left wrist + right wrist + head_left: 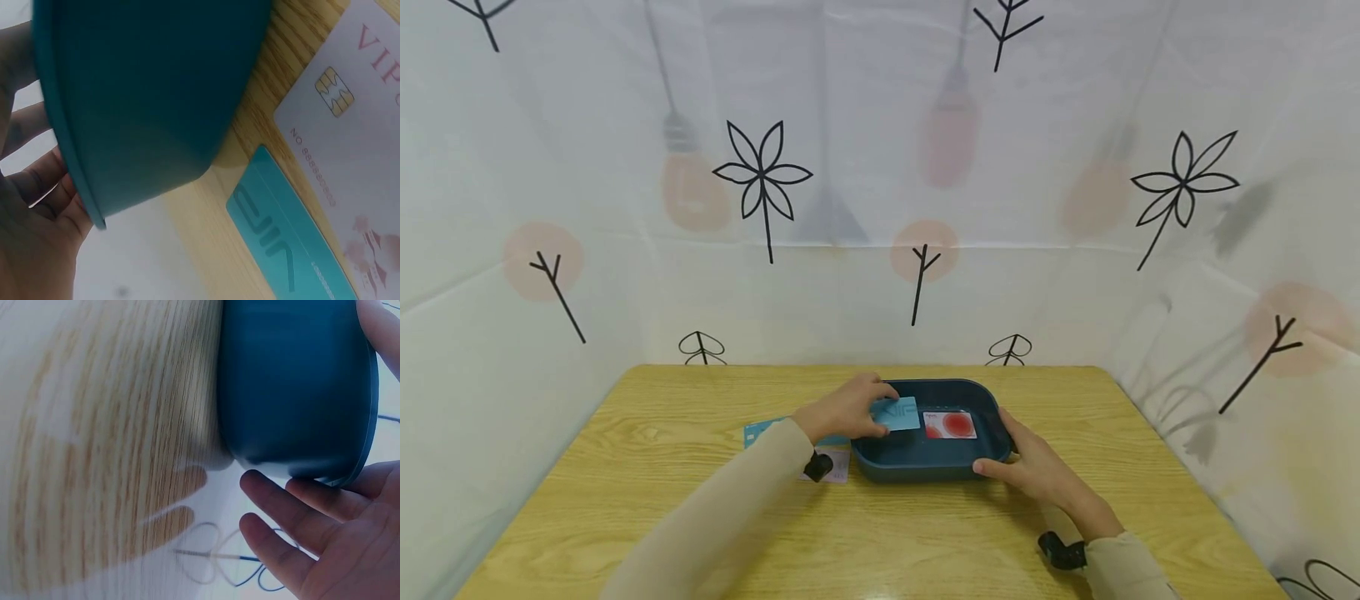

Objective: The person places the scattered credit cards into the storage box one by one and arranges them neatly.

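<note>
A dark blue tray (917, 475) stands on the table. My left hand (842, 408) reaches over its left rim and pinches a light blue VIP card (904, 413) above the tray floor; in the left wrist view the tray wall (150, 112) hides that card. Inside the tray lies a white card with red circles (950, 425). My right hand (1037, 467) holds the tray's right end, thumb on the near side, and in the right wrist view its fingers (281, 512) spread around the outer end.
Left of the tray, a teal card (281, 231) and a pale VIP card with a gold chip (337, 131) lie on the wooden table (925, 542), partly behind my left forearm. A patterned white cloth (865, 308) hangs around the table's back and sides.
</note>
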The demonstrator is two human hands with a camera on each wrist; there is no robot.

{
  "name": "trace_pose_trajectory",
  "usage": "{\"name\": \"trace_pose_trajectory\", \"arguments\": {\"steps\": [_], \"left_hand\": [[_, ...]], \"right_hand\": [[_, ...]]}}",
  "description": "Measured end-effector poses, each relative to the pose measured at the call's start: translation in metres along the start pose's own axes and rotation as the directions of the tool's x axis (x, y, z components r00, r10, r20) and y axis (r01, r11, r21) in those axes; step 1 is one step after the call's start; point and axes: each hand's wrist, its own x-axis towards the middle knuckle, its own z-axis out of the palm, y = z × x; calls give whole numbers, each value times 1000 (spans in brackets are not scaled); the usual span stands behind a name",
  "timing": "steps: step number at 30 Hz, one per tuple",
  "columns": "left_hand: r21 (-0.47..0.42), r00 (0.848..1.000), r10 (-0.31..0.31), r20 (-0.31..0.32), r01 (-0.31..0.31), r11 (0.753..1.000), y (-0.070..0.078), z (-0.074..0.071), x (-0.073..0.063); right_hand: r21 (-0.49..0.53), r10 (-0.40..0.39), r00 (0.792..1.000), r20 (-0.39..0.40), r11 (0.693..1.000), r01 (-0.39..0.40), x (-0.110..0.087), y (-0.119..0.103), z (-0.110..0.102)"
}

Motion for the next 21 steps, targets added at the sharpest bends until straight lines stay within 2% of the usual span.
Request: {"name": "trace_pose_trajectory", "arguments": {"steps": [6,14,21], "left_hand": [[24,999,-17,41,16,1000,4,4,7],[44,995,13,96,-18,999,8,10,17],[158,995,-24,102,7,987,14,15,24]], "right_hand": [[0,-3,1000,-5,1000,3,-1,0,1],[-2,2,1000,-11,1000,-2,-1,1,0],[-7,7,1000,-6,1000,-7,0,0,1]]}}
